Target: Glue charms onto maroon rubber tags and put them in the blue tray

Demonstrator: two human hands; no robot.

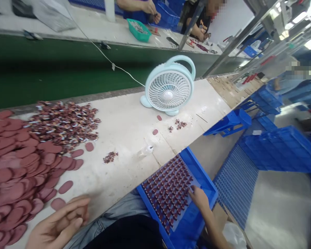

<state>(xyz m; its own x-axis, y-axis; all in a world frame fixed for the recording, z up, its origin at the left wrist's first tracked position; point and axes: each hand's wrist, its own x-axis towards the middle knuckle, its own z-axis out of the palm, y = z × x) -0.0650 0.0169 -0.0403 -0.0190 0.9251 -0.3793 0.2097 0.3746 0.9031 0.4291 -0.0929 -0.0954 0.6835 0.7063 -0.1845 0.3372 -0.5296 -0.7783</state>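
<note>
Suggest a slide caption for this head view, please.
Right hand places pieces in a blue tray; left hand rests beside maroon oval pads.

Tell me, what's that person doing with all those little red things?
The right hand reaches into a blue tray on the lap, touching rows of small dark red pieces. The left hand rests open at the table edge beside a pile of flat reddish ovals. A small fan stands behind.
</note>
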